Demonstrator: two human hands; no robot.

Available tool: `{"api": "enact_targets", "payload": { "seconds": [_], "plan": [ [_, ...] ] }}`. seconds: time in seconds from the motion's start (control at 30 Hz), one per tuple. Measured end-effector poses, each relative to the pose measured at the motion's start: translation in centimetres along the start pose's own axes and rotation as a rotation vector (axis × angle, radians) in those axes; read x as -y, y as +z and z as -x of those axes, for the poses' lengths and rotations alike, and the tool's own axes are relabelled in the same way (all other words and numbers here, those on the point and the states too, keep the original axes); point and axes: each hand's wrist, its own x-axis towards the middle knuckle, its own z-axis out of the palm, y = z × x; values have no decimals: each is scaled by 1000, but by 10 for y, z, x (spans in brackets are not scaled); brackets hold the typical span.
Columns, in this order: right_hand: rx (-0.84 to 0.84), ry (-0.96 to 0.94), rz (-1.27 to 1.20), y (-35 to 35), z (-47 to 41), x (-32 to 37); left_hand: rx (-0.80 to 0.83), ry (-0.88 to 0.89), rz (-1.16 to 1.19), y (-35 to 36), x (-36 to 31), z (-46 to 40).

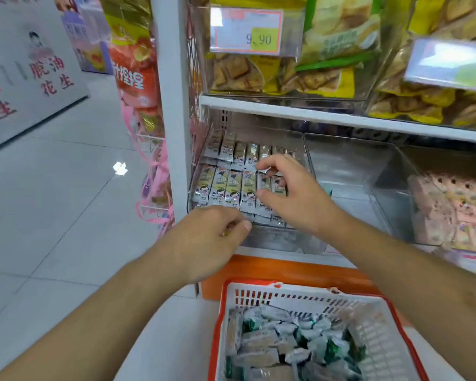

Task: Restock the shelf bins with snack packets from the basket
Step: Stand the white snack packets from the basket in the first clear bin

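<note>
You're reaching both hands into the bin (308, 163): R hand (294, 193) fingers curling on packets (231, 188), L hand (212, 237) pinching one; basket (374, 325) below.

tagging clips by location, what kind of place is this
Most likely a snack aisle in a shop: a price tag reading 9.90 on a clear bin, shelf bins of small snack packets, and a shopping basket of packets on the tiled floor.

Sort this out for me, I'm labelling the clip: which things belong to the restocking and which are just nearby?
Job: basket, its packets, left bin, lined-up packets, left hand, right hand.
Nearby: cracker bags, price tag, pink packets.
</note>
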Motion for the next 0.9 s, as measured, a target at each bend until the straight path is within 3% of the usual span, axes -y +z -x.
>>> {"api": "enact_targets", "payload": {
  "seconds": [0.1, 0.2, 0.37, 0.43, 0.6, 0.9],
  "plan": [
    [25, 2, -72, 1, 68, -5, 133, -33, -24, 16, -8, 9],
    [224, 227, -112, 29, 134, -37, 338, -72, -138, 46, -3, 18],
    [664, 379, 117, 111, 218, -116, 689, -199, -262, 103, 9, 39],
    [743, 346, 276, 132, 236, -131, 798, -277, -304, 121, 17, 47],
    [812, 343, 400, 163, 260, -134, 820, -347, -285, 152, 39, 56],
    [690, 389, 397, 167, 266, -144, 866, -354, -346, 153, 30, 44]
  ]
}}
